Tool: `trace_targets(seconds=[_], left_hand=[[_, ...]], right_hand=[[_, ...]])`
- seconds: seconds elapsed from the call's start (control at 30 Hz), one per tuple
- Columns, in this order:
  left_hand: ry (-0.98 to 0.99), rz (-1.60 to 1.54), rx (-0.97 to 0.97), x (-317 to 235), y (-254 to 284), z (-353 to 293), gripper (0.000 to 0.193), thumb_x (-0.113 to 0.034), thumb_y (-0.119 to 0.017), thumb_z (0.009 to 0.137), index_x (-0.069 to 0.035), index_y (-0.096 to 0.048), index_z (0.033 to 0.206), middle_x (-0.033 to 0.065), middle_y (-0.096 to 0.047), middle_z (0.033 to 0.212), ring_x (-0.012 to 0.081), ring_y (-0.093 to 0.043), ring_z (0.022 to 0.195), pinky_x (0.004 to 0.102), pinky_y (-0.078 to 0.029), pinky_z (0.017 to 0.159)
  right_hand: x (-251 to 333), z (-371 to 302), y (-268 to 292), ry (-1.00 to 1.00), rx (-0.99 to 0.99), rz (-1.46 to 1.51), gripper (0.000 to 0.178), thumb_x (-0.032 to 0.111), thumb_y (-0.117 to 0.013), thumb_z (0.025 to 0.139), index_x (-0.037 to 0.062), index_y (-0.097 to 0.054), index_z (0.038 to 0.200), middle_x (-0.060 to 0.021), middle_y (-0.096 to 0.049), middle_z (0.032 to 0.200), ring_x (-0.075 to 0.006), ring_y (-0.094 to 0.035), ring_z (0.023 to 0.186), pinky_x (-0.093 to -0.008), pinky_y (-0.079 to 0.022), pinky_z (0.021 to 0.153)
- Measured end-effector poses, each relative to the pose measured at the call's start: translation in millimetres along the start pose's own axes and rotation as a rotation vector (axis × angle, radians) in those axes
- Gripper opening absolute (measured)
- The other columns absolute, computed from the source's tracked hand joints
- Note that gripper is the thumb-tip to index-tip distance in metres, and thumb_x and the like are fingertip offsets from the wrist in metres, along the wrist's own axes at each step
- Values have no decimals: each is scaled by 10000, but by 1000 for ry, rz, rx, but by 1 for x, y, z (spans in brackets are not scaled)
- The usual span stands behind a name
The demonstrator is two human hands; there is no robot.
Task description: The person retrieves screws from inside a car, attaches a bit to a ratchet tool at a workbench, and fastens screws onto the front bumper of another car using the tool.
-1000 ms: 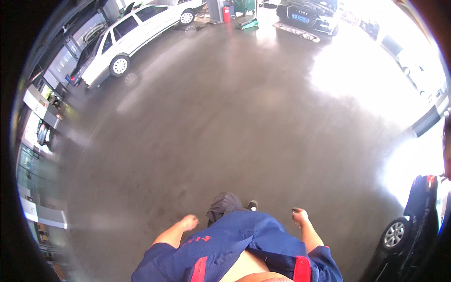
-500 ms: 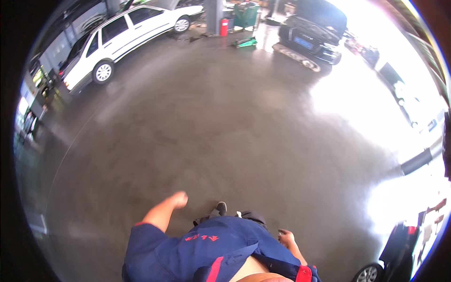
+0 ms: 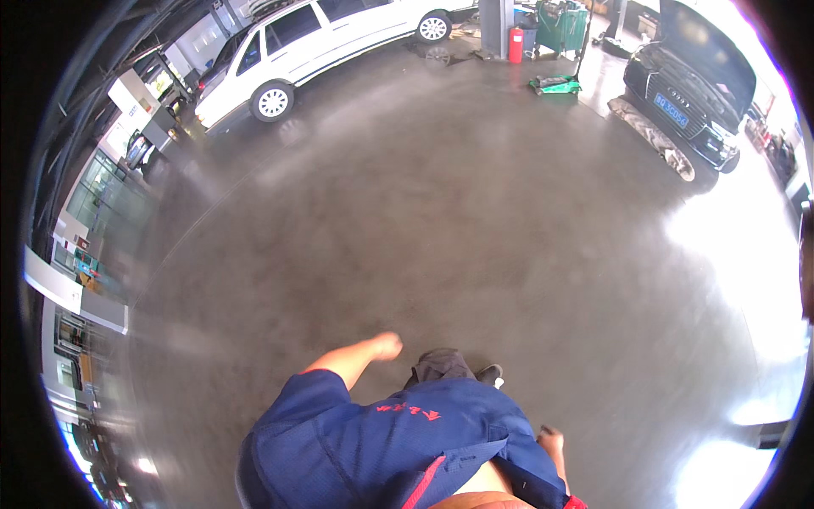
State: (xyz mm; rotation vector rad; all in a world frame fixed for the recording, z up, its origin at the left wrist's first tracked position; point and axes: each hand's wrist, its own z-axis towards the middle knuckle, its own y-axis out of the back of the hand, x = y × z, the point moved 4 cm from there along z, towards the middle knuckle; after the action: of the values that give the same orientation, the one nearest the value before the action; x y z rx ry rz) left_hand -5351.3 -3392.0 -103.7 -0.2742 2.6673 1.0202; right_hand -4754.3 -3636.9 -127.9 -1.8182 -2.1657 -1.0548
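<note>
My left hand (image 3: 387,345) swings out in front of my body, over the bare floor. Its fingers look curled into a loose fist, slightly blurred, and no object shows in it. Lower down on the right side, my right hand (image 3: 551,439) hangs beside my hip with its fingers curled in. A small dark spot shows at its fingers, too unclear to name. Neither hand touches anything around it. Below my dark blue work shirt (image 3: 373,433) with red trim, one dark trouser leg (image 3: 443,365) and a dark shoe (image 3: 489,373) stick out.
Grey workshop floor (image 3: 407,229) spreads ahead. A white car (image 3: 331,38) stands far left, a black car (image 3: 691,93) with raised hood far right. Between them are a pillar (image 3: 496,30), a red fire extinguisher (image 3: 515,45), a green floor jack (image 3: 555,85) and a green cart (image 3: 561,27).
The view has turned left, so the cars and jack sit further right in the picture. One leg has stepped forward. Both hands have shifted right in the picture.
</note>
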Motion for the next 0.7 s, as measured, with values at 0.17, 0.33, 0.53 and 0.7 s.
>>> trace_targets(seconds=[0.17,0.33,0.53,0.7], left_hand=[[167,82,370,-44,-44,50,457,-350,-490,964,-7,-682,1198,217,-693,1152,317,-720,882,460,-586,755],[223,-122,485,-178,41,203,448,-351,-515,950,12,-691,1145,192,-717,1049,272,-711,795,433,-572,718],[-122,154,12,-347,330,457,264,-188,-524,813,-17,-726,796,238,-687,804,343,-685,740,453,-524,648],[-183,-71,-392,-561,598,611,289,-242,-504,909,-25,-683,977,215,-698,1040,377,-672,988,470,-525,812]], right_hand=[[198,126,191,-13,-189,222,485,7,-565,841,73,-641,1316,-45,-631,690,-115,-547,508,-276,-443,442],[336,273,300,9,-181,177,531,3,-548,812,99,-642,1325,-59,-648,692,-115,-565,522,-278,-460,463],[393,380,329,-150,-98,163,490,23,-576,831,119,-662,1304,-62,-659,687,-143,-565,504,-299,-473,466],[468,424,379,-174,-164,265,516,-1,-581,813,80,-645,1319,-81,-667,699,-152,-572,505,-302,-458,457]])
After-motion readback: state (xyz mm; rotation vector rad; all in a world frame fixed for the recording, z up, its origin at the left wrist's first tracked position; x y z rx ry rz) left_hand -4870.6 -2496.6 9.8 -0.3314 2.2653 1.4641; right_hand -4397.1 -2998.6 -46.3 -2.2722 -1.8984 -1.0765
